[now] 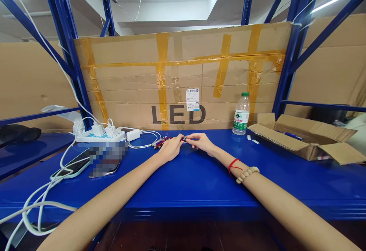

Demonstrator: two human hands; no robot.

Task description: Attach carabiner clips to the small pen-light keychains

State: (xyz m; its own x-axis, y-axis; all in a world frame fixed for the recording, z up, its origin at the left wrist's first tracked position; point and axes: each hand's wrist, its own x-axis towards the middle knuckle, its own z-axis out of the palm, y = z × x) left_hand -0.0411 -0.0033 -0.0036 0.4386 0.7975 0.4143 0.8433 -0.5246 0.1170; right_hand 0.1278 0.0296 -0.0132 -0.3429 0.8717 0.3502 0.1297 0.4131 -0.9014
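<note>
Center of frame: a person's left hand (170, 148) grips a slim red pen (182, 139), fingers drawn in | right hand (201, 143) pinches the pen's other end | left of center: more pens (160, 143) beside the left hand on the blue shelf (183, 184) | right: water bottle (241, 116), opened carton (281, 140)
</note>
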